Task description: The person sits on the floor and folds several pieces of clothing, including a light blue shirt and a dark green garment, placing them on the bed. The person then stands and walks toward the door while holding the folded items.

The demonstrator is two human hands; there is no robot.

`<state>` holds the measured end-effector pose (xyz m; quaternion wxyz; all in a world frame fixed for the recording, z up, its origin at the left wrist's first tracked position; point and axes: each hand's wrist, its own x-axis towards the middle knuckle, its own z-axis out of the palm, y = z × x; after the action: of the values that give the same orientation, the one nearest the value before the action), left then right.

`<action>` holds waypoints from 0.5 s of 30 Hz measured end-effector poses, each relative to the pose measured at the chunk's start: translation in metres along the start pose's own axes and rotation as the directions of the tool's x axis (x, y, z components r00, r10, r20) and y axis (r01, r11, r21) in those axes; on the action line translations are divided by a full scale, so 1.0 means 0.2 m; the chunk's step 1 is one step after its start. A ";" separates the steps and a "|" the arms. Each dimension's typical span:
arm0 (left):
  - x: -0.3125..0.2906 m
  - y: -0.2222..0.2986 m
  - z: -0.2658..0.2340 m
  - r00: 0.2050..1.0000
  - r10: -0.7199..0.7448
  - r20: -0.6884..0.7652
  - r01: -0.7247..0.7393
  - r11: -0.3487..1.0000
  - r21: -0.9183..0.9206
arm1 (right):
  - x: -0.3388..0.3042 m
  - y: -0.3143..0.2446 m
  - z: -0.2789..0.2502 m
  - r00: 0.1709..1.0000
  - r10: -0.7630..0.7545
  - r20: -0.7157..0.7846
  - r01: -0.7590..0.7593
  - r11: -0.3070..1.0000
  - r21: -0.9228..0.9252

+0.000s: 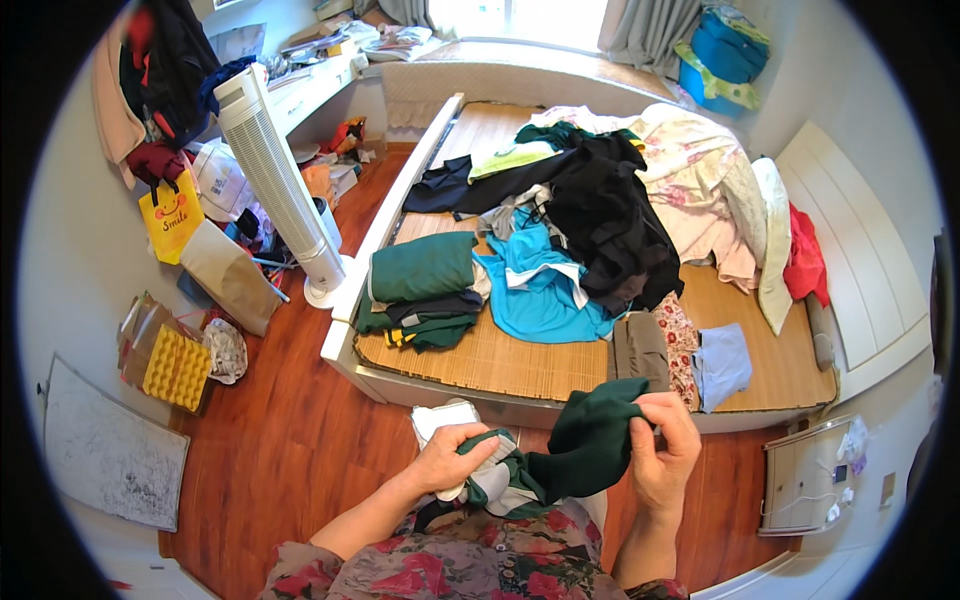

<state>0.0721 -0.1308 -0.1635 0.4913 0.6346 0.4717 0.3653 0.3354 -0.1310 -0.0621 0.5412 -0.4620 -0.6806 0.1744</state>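
Note:
Between my two hands, in front of my body, hangs a dark green garment (575,455) with grey and white parts; its exact kind does not show. My left hand (455,458) is closed round its bunched grey and white end. My right hand (665,445) pinches the dark green edge and holds it higher. Past them on the bed lie a folded green stack of clothes (422,268), a bright blue shirt (530,300), and a heap of black clothing (615,215). Nearest my right hand on the bed are folded brown trousers (640,350), a red floral cloth (677,335) and a light blue folded garment (722,365).
A bamboo mat (500,360) covers the bed. A tower fan (280,180) stands at its left. Paper bags (230,275) and a yellow egg tray (177,367) sit by the left wall. A floral quilt (700,160) lies near the headboard (850,240). A small white cabinet (800,480) stands right.

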 end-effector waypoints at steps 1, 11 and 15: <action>0.00 0.00 -0.01 1.000 0.004 -0.029 -0.004 1.000 -0.012 | 0.02 0.00 -0.01 0.994 -0.105 -0.041 0.102 0.992 -0.077; 0.01 0.12 -0.11 0.913 -0.154 -0.379 0.070 0.972 -0.224 | -0.01 0.10 -0.08 0.980 0.132 -0.151 -0.174 0.933 -0.315; -0.04 0.28 -0.13 0.941 0.048 -0.335 -0.061 0.998 -0.030 | -0.06 0.08 0.02 0.944 0.289 0.158 -0.240 0.931 -0.274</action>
<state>0.0583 -0.1357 -0.1025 0.4065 0.5662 0.5231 0.4904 0.3377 -0.1322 -0.0827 0.3803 -0.5953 -0.6781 0.2029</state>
